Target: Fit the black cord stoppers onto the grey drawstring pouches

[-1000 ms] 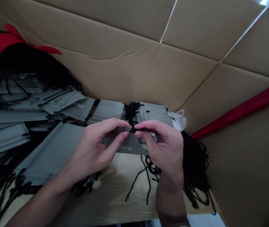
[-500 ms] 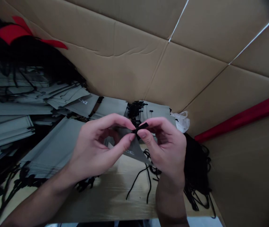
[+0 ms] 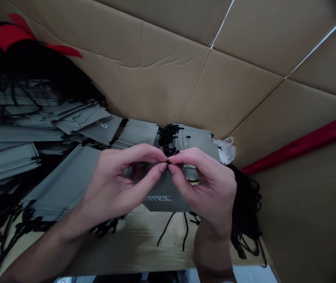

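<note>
My left hand (image 3: 120,184) and my right hand (image 3: 207,184) meet fingertip to fingertip over a small grey drawstring pouch (image 3: 165,194) with white lettering. Both hands pinch its top edge where a black cord (image 3: 168,159) sits. The pouch hangs down between my hands, printed face toward me. Loose black cord ends (image 3: 174,230) trail below it onto the cardboard surface (image 3: 144,247). A ring shows on my left hand.
Stacks of similar grey pouches (image 3: 67,184) lie left and behind, some fanned out (image 3: 91,124). A tangle of black cords (image 3: 246,212) sits right. Cardboard walls (image 3: 185,70) enclose the space. A red strip (image 3: 300,143) runs at right, red fabric (image 3: 2,33) top left, white plastic (image 3: 225,149).
The pouch has turned from tilted to hanging flat with its lettering facing me. My fingertips have closed together over the black cord, which stuck out half a second ago.
</note>
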Action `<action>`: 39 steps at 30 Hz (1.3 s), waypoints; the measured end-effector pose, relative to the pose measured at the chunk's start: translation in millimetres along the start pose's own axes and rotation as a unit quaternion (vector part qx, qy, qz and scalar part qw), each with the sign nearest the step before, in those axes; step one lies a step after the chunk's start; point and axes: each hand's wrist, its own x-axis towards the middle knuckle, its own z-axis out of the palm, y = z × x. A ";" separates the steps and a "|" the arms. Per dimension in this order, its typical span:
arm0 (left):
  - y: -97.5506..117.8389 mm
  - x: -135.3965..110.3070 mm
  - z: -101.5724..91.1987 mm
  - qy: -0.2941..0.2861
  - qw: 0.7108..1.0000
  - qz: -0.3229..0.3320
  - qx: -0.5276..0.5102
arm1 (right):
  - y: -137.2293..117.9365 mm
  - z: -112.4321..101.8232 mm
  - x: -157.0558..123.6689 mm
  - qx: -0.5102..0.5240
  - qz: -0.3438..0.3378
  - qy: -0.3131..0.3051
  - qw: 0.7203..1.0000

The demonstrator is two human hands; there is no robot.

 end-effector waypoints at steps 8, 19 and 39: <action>-6.2 0.9 -12.5 -0.036 0.997 0.046 -0.041 | -0.1 -0.9 -3.9 0.030 0.033 -0.014 0.999; -9.4 0.6 -9.4 -0.019 0.998 0.058 -0.009 | -2.7 -3.5 -2.4 -0.046 -0.007 -0.048 0.998; -20.0 -2.7 -21.3 -0.071 0.968 0.214 0.110 | -7.2 -8.3 -3.5 -0.030 0.065 -0.073 0.995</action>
